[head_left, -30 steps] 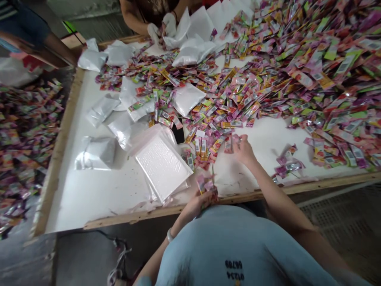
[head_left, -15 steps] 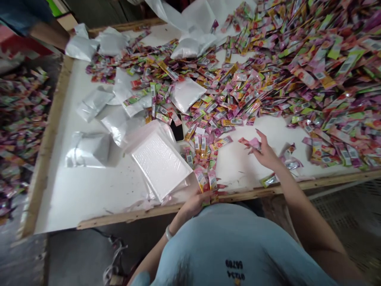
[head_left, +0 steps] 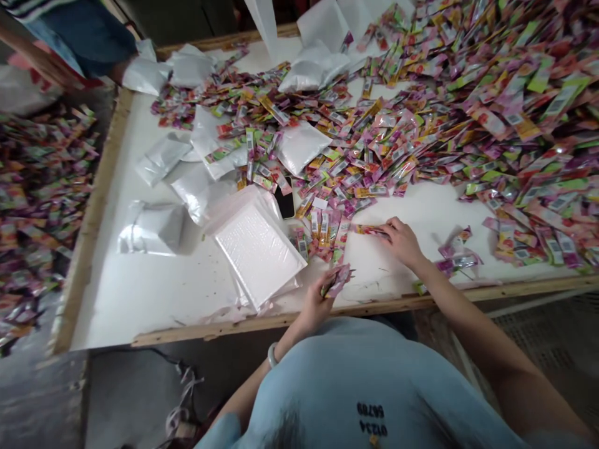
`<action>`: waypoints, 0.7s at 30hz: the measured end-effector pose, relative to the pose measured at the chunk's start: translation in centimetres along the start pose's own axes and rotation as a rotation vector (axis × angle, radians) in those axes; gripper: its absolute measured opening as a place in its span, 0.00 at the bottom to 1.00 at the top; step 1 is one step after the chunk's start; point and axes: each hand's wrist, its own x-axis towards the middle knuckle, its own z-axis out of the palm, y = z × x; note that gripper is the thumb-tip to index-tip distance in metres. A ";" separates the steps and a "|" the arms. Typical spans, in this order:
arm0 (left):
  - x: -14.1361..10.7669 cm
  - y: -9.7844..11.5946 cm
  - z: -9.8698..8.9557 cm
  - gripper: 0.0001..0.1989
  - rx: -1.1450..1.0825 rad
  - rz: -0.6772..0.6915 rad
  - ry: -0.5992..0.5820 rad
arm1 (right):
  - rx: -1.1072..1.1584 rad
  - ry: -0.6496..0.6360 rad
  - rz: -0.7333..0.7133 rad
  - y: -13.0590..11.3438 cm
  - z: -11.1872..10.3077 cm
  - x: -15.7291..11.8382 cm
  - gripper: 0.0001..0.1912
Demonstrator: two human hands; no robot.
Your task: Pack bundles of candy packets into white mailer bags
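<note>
Close to the table's front edge, my left hand (head_left: 322,293) is closed around a few small printed sachets (head_left: 337,280), tilted on edge. My right hand (head_left: 401,242) pinches one yellow and pink sachet (head_left: 369,229) by its right end, just above the white table (head_left: 412,274). Several sachets (head_left: 324,226) lie side by side with barcodes up, left of that sachet. A stack of white bubble mailers (head_left: 259,255) rests left of my left hand. Behind it a dark phone (head_left: 285,199) is partly covered by sachets.
A large heap of sachets (head_left: 468,118) spreads over the back and right. Several filled white mailers (head_left: 152,227) lie at left. A wooden rim (head_left: 93,218) edges the table. Another sachet heap (head_left: 42,206) lies beyond it, near another person's hand (head_left: 51,68).
My left hand has lifted and turned its sachets on edge. The right hand has moved left and holds a yellow and pink sachet near the row. The other person has shifted at upper left.
</note>
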 end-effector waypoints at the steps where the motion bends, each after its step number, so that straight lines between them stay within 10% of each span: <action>1: 0.3 0.0 0.1 0.22 0.027 0.041 0.017 | 0.091 0.044 0.050 -0.4 -0.2 -1.0 0.07; 4: 1.4 -0.1 0.8 0.19 0.034 0.069 0.088 | 0.409 0.103 0.167 -4.1 -0.3 -4.1 0.09; 10: 2.3 -0.6 0.9 0.24 -0.047 0.004 0.219 | 0.679 -0.206 0.004 -10.7 0.1 -7.9 0.13; 21: -1.0 -0.1 -1.5 0.22 -0.074 0.138 0.224 | -0.404 -0.327 -0.567 -5.7 -0.6 5.4 0.16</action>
